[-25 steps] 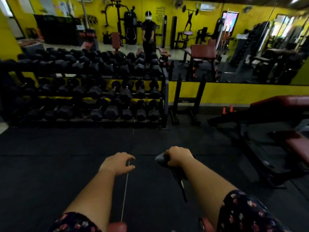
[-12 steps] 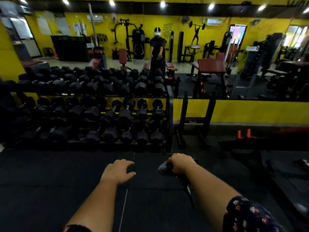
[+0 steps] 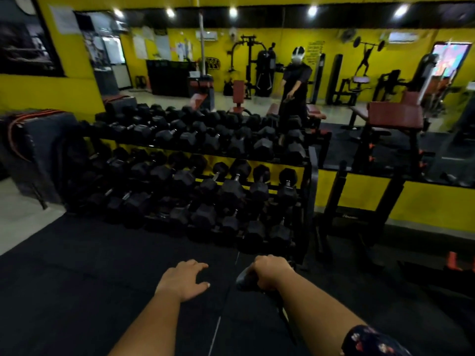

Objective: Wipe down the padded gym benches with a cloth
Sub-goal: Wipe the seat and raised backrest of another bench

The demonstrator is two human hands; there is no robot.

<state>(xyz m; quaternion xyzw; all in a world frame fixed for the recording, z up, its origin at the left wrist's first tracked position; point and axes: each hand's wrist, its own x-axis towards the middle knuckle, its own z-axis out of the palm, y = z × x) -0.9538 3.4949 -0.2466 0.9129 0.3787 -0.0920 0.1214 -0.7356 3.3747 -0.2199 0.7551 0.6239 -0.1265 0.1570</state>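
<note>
Turning my head away from the right side of the room, I have lost the red padded bench that filled the right edge of my view a second ago; now the dumbbell rack (image 3: 195,181) sits across the middle of the frame and only the mirror (image 3: 385,86) above it shows any padding at all. In that mirror, at the upper right, I can see a red bench (image 3: 395,116) reflected, and my own reflection (image 3: 295,83) at upper centre, so the benches I am meant to wipe lie behind me or off to my side, not in front. My right hand (image 3: 272,274) sits at the lower centre, its fingers curled tight round the dark cloth (image 3: 244,278), which bunches out to the left of my fist with a thin tail hanging below my wrist. My left hand (image 3: 185,280) is just beside it, lower centre-left, holding nothing, fingers loosely spread and slightly bent, palm down over the black rubber floor (image 3: 77,291). Both hands hang in the air, touching no surface. No wiping is going on at this moment; I judge that I am between benches, carrying the cloth along, and I will have to bring a padded worktop into reach before the cloth can do any work.
</note>
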